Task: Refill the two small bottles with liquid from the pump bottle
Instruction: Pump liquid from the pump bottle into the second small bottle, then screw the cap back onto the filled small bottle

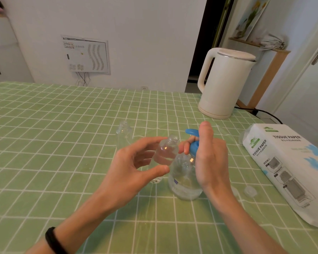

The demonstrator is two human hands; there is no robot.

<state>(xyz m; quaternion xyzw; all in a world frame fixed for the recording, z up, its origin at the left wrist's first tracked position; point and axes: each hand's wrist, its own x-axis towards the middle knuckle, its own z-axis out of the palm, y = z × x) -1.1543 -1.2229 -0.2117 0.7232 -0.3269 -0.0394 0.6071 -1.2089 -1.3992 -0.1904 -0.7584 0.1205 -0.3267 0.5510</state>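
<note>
My left hand [136, 165] holds a small clear uncapped bottle [165, 153] between thumb and fingers, tilted toward the pump. The clear pump bottle [184, 180] with a blue pump head [193, 142] stands on the table just to its right. My right hand [209, 158] wraps around the pump's neck, fingers curled under the blue head and thumb raised by the nozzle. Behind them stands a second small clear bottle [124, 134], open and upright. Some liquid shows inside the held bottle.
A green checked cloth covers the table [62, 125]. At the back right stands a white electric kettle [224, 83] with its black cord. A pack of tissue paper [286, 167] lies at the right. Two small clear caps [250, 191] lie near it.
</note>
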